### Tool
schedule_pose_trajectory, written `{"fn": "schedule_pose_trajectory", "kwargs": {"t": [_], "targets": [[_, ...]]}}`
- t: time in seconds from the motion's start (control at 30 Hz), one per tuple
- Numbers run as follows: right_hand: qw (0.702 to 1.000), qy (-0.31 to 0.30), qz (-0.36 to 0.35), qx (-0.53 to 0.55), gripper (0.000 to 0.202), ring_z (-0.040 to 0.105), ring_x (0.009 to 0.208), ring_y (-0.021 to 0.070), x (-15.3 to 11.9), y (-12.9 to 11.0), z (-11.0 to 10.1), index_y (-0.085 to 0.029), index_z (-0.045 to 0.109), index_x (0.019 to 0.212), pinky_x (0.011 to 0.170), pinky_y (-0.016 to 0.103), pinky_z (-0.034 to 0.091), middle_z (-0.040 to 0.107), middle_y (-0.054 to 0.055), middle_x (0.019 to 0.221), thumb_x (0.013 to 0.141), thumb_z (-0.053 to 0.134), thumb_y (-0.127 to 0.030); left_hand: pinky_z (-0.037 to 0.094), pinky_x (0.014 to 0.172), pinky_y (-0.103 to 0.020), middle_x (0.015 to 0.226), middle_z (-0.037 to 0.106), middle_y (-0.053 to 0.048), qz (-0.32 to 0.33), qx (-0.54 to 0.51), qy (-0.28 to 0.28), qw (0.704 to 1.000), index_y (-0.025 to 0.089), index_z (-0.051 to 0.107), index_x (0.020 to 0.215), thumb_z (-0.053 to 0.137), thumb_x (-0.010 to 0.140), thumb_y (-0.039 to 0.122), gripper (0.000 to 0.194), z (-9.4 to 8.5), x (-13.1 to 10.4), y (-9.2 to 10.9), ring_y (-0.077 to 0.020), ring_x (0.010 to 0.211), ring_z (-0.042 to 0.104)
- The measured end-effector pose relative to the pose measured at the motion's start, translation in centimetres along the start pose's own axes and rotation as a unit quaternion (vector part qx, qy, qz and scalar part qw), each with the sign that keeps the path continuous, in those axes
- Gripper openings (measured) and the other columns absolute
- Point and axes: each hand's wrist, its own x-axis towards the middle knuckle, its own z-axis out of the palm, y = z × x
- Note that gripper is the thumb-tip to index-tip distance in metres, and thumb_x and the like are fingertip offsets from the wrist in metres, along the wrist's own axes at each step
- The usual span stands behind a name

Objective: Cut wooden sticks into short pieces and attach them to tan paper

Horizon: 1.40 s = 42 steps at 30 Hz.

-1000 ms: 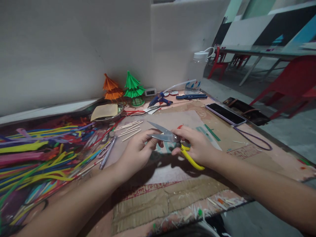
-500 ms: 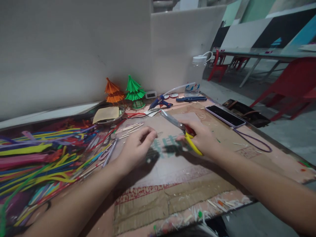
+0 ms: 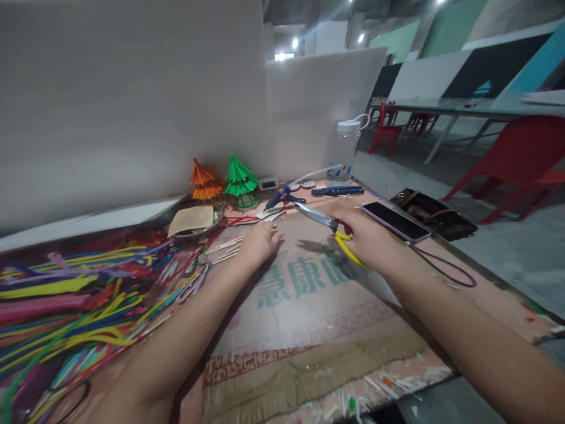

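Observation:
My right hand grips a pair of scissors by the yellow handles. The blades point left and away from me, towards the blue glue gun. My left hand reaches over the mat by a small white paper under the glue gun's tip. Its thumb stands apart from the bent fingers; nothing shows between them, though the fingertips are partly hidden. Several thin wooden sticks lie just left of this hand. Below both hands is a printed cardboard mat with green characters under a clear sheet.
Colourful pipe cleaners fill the left side. Behind stand an orange paper tree, a green paper tree and a water bottle. A blue cutter and a phone lie at the right. Scraps line the front edge.
My left hand has moved forward, from over the mat's characters to beside the glue gun, and its thumb is straighter. The scissors stay in my right hand. The view has tilted up slightly.

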Motion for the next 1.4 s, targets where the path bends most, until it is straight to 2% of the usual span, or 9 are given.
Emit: {"fn": "schedule_pose_trajectory", "kwargs": {"t": [0.47,0.63,0.8,0.97,1.03,1.13,1.23,1.33,1.4], "targets": [[0.995,-0.033,0.05,-0.078,0.05,0.065,0.11,0.0357,0.7,7.2,1.7,-0.014,0.063,0.136,0.095,0.052,0.052,0.07,0.02,0.12,0.087,0.057,-0.021,0.049,0.088,-0.04,0.112,0.063,-0.012,0.108,0.048,-0.07,0.991,0.017,0.061,0.118,0.062,0.091,0.061,0.052,-1.0,-6.2,-2.2,-0.0322,0.106,0.062],[0.998,-0.022,-0.032,-0.053,0.042,0.054,0.133,0.0329,1.1,2.4,2.0,-0.018,0.063,0.136,0.113,0.056,0.042,0.059,0.017,0.142,0.098,0.05,-0.03,0.049,0.086,-0.04,0.108,0.066,-0.011,0.088,0.03,-0.07,0.993,0.017,0.061,0.111,0.049,0.103,0.042,0.029,-0.5,-7.1,-3.5,-0.0301,0.103,0.065],[0.949,-0.232,-0.158,0.147,0.059,0.039,0.148,0.0329,2.9,-4.6,5.0,-0.016,0.054,0.146,0.119,0.061,0.032,0.046,0.021,0.157,0.098,0.053,-0.05,0.049,0.087,-0.038,0.103,0.07,-0.012,0.074,0.024,-0.064,0.995,0.016,0.062,0.107,0.038,0.104,0.02,0.024,0.3,-6.3,-4.2,-0.0275,0.099,0.065],[0.825,-0.4,-0.139,0.373,0.082,0.075,0.099,0.0251,1.5,-5.8,4.8,-0.013,0.076,0.09,0.094,0.047,0.056,0.079,0.017,0.093,0.102,0.019,-0.07,0.049,0.088,-0.038,0.102,0.07,-0.012,0.069,0.025,-0.052,0.996,0.017,0.062,0.103,0.038,0.103,0.018,0.024,0.6,-6.3,-4.4,-0.0272,0.1,0.065],[0.854,-0.335,-0.062,0.393,0.078,0.076,0.089,0.0239,0.7,-4.4,4.0,-0.012,0.074,0.092,0.092,0.047,0.057,0.078,0.016,0.085,0.103,0.02,-0.068,0.049,0.088,-0.037,0.101,0.07,-0.011,0.073,0.022,-0.051,0.996,0.018,0.062,0.101,0.039,0.102,0.018,0.023,0.7,-6.3,-4.6,-0.0264,0.1,0.066],[0.962,-0.159,-0.028,0.221,0.063,0.058,0.132,0.0293,0.4,-1.6,3.2,-0.015,0.068,0.125,0.114,0.055,0.041,0.065,0.021,0.137,0.098,0.044,-0.067,0.049,0.086,-0.037,0.1,0.07,-0.011,0.077,0.02,-0.052,0.995,0.018,0.062,0.1,0.04,0.102,0.02,0.021,0.6,-6.2,-4.6,-0.0267,0.098,0.066],[0.976,-0.153,-0.017,0.156,0.077,0.033,0.151,0.038,0.1,-0.5,2.9,-0.013,0.06,0.139,0.121,0.065,0.021,0.044,0.026,0.156,0.087,0.062,-0.069,0.049,0.082,-0.038,0.098,0.07,-0.012,0.074,0.02,-0.052,0.996,0.017,0.061,0.1,0.04,0.102,0.021,0.022,0.4,-6.1,-4.5,-0.0275,0.093,0.066],[0.855,-0.384,-0.087,0.337,0.064,0.062,0.128,0.0287,-0.8,-2.2,3.0,-0.016,0.072,0.122,0.11,0.053,0.045,0.071,0.019,0.126,0.097,0.045,-0.069,0.049,0.083,-0.037,0.098,0.07,-0.011,0.072,0.019,-0.046,0.996,0.017,0.061,0.1,0.04,0.102,0.021,0.021,0.4,-6.2,-4.4,-0.0276,0.094,0.066],[0.768,-0.432,-0.069,0.467,0.075,0.074,0.102,0.025,-1.3,-3.9,3.3,-0.014,0.077,0.101,0.098,0.047,0.055,0.078,0.016,0.097,0.1,0.03,-0.072,0.049,0.084,-0.037,0.099,0.07,-0.011,0.074,0.015,-0.039,0.996,0.017,0.061,0.1,0.04,0.102,0.02,0.021,0.4,-6.3,-4.5,-0.0275,0.096,0.066]]}}
